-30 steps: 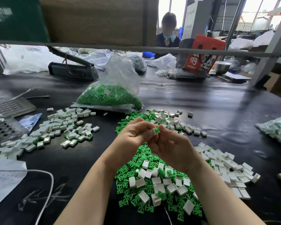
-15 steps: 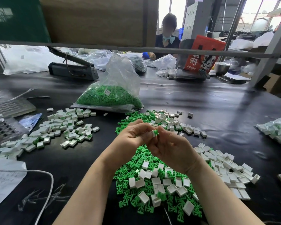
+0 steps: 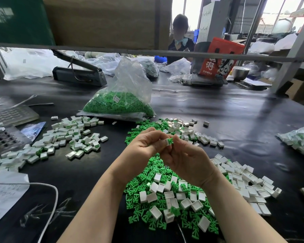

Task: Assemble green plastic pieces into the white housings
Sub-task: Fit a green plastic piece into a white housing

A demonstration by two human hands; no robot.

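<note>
- Just behind your wrists, the mixed pile (image 3: 172,195) of loose green pieces and empty white housings waits.
- Above that pile, your left hand (image 3: 144,148) and right hand (image 3: 188,160) meet, pinching a white housing (image 3: 166,142) with a green piece (image 3: 170,140) going in.
- Next: probably press it flush.
- Beyond the pile, the bag of green pieces (image 3: 119,100).

Forearms: 2 bare forearms rise from the bottom edge and converge toward the middle of the view.
Left hand (image 3: 144,146): back facing up, fingers curled inward, fingertips meeting the right hand's.
Right hand (image 3: 186,160): back facing up, fingers curled, thumb and fingertips pinched together against the left hand's.
Wrists: both slightly bent, close together.
</note>
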